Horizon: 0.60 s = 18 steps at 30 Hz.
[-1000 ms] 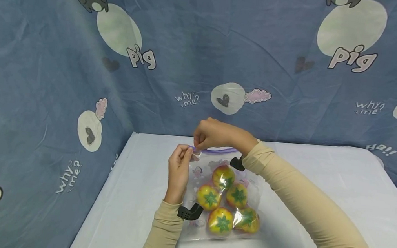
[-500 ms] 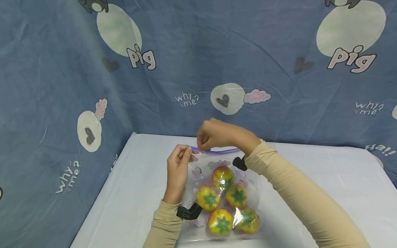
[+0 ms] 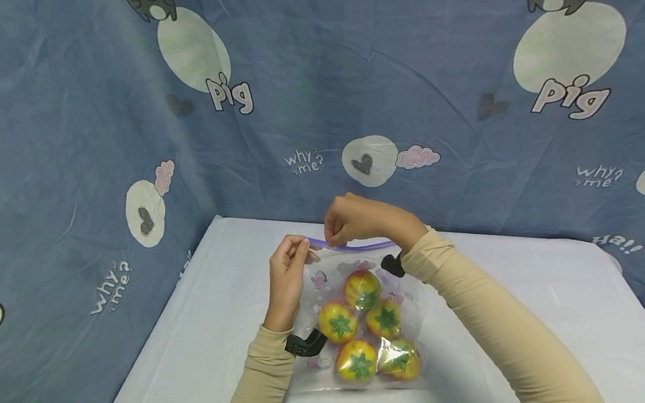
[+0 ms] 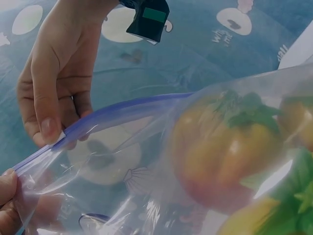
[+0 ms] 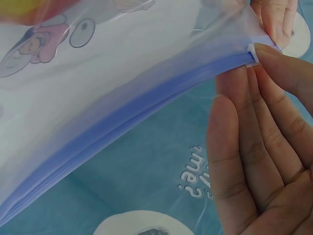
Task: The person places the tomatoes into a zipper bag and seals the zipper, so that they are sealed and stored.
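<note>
A clear zip bag (image 3: 320,294) with a purple zip strip (image 3: 367,246) along its top edge holds several yellow-and-red tomato-like fruits (image 3: 357,360) with green star-shaped tops. My left hand (image 3: 286,281) pinches the bag's upper left corner; its fingertips show at the lower left of the left wrist view. Just right of it, my right hand (image 3: 364,220) reaches over the bag and pinches the small white slider (image 5: 252,54) on the strip between thumb and fingers. Left of the slider, in the right wrist view, the two edges of the strip look slightly apart.
The bag lies on a white-covered table (image 3: 222,295). Behind and to the left hangs a blue printed cloth (image 3: 283,63). A black wrist device (image 3: 307,343) sits at my left cuff, and another black device (image 3: 393,265) at the right cuff overlaps the bag's top.
My right hand has slid a little to the right along the zip strip, away from the left hand. The left hand has shifted slightly left, still pinching the corner. The fruits have barely moved.
</note>
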Tool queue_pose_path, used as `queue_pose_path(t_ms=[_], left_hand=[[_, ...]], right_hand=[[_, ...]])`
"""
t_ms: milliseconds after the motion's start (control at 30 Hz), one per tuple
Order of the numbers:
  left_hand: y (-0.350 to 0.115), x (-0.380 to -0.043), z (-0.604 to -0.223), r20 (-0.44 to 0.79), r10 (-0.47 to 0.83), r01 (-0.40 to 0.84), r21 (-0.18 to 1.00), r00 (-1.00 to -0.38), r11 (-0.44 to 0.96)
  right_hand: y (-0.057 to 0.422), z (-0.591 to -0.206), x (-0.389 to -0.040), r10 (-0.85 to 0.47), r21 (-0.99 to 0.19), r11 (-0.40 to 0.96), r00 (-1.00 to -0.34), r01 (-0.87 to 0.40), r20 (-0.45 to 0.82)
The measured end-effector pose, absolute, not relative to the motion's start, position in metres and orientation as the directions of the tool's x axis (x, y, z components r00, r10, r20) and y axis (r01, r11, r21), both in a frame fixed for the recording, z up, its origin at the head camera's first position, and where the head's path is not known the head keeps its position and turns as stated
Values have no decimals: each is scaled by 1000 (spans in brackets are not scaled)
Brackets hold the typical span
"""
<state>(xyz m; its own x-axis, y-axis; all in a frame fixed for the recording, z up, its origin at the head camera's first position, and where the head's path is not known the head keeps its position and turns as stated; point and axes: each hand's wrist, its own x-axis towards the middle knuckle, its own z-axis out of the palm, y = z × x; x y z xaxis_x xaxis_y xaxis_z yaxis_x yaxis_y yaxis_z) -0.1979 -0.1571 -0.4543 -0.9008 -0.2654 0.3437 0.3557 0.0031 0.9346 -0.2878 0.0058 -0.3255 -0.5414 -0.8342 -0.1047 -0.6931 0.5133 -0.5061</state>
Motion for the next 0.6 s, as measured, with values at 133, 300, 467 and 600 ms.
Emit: queue_pose_path(t_ms=[133,300,467,600], left_hand=[[-158,-198,-455,341,-260,354,935,-904,-3],[-158,-198,-455,341,-256,354,935,-905,-6],[-158,-198,-454,340,-264,354,935,-903,-6],[-159,-198,-454,340,-271,352,936,-901,3]], right_hand=[[8,-324,-287,-834,-512,516,-539,-687,-117],[10,-323,-288,-843,-515,503,-525,-694,-117],[13,-324,-290,-848,-522,496,-516,-694,-121],[14,-324,-292,-845,-526,504,-519,-685,-133]])
